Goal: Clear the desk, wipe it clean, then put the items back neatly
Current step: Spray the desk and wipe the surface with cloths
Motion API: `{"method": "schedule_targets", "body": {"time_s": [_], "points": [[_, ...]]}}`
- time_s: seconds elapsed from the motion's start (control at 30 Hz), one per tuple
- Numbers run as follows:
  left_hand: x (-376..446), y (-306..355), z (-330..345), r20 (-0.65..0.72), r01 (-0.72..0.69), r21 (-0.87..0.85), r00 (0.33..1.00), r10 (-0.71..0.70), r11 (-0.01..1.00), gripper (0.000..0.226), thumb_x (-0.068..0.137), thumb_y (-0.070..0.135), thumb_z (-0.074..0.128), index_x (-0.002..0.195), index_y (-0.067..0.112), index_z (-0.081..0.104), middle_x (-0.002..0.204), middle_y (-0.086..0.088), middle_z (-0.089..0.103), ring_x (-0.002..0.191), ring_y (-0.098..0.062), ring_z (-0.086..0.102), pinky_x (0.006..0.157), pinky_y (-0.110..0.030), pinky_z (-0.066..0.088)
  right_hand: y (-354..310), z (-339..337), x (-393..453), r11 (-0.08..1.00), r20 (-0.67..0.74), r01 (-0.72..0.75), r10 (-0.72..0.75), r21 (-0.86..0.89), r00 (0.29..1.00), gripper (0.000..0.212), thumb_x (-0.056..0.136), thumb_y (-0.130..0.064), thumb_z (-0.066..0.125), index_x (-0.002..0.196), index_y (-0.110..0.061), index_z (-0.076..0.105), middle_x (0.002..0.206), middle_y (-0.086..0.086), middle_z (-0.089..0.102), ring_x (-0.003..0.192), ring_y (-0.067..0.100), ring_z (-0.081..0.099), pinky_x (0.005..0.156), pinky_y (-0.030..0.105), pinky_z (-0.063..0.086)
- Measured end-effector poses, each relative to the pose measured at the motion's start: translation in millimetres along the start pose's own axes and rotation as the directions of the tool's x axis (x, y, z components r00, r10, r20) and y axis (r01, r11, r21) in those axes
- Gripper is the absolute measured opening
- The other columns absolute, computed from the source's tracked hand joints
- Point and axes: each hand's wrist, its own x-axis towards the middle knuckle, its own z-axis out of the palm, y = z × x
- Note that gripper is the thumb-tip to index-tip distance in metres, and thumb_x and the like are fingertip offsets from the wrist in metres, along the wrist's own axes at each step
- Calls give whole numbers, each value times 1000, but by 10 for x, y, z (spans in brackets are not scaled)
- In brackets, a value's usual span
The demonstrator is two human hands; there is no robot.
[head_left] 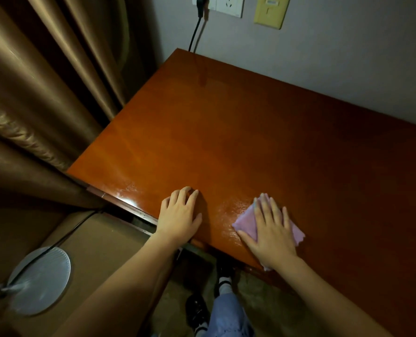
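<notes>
Head view: right hand (pixel 266 229) flat, fingers straight, pressing pink cloth (pixel 247 221) on desk (pixel 250 132) at 5 o'clock; left hand (pixel 179 214) relaxed, resting at 7 o'clock. Unwiped span lies toward 12.

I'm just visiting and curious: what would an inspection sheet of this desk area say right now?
Surface: wooden desk, glossy, with shiny streaks near the front edge.
Job's things: pink cloth lies flat on the desk near the front edge.
Clutter: nothing seen on the desk.
Hands: right hand presses flat on the cloth; left hand rests on the bare desk, fingers slightly bent, holding nothing.
Cables: black cable hangs from the wall socket behind the desk; another cable runs across the floor over a white round base.
Surroundings: brown curtain at left, grey wall behind.
</notes>
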Motion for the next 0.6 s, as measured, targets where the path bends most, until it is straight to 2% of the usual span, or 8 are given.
{"method": "schedule_targets", "body": {"time_s": [0.1,0.17,0.23,0.3,0.37,0.47,0.53,0.6], "points": [[-67,-41,9,7,-14,-8,1000,14,1000,61,97,45,35,150,24,14,155,1,15,143,-20,12,113,-36,17,20,-68,145,992,-7,-122,123,18,992,92,86,-72,10,149,-5,20,155,15,21,143,33,23,112,50,17],[-122,-87,26,9,-18,-13,1000,19,1000,60,98,45,35,150,24,14,155,2,15,143,-19,12,114,-36,16,-109,-159,324,970,-13,-234,236,64,972,91,87,-71,5,151,-6,7,158,17,8,146,34,9,114,53,12],[-158,-121,36,4,-22,-7,1000,22,1000,60,98,44,34,150,24,14,155,2,15,143,-19,13,113,-36,17,-320,-241,522,952,-3,-291,293,97,956,87,90,-68,10,151,-7,-2,159,18,-1,146,36,-1,115,55,9],[-178,-146,43,-5,-31,9,1000,31,999,59,98,44,34,150,24,16,155,1,17,142,-19,14,112,-35,18,-561,-299,646,966,-9,-232,234,111,972,83,92,-65,12,151,-9,-3,158,18,-4,145,38,-4,115,56,5],[-176,-171,44,3,-43,19,999,43,999,58,97,44,33,150,23,19,154,1,20,141,-20,18,110,-35,21,-746,-291,630,988,-16,-115,117,101,993,81,93,-64,12,151,-10,-3,158,18,-4,145,39,-6,114,56,3],[-187,-143,42,-10,-11,36,1000,11,999,67,87,48,22,147,20,29,150,-2,29,138,-22,26,104,-37,28,-783,-198,372,996,-3,54,-54,72,999,81,91,-64,8,152,-12,3,158,17,1,145,39,1,114,55,6],[-142,-78,25,-15,21,56,1000,-21,998,65,89,49,24,147,21,27,151,-2,28,138,-23,25,104,-37,28,-639,-127,113,992,13,111,-112,54,994,80,91,-64,13,149,-10,23,155,18,22,142,39,22,110,56,20],[-63,9,7,17,32,68,999,-33,997,60,96,46,33,149,22,20,153,-2,21,140,-23,20,107,-38,25,-390,-53,-123,994,74,90,-94,54,993,77,93,-64,14,145,-10,34,149,17,35,136,37,36,105,55,30]]}}
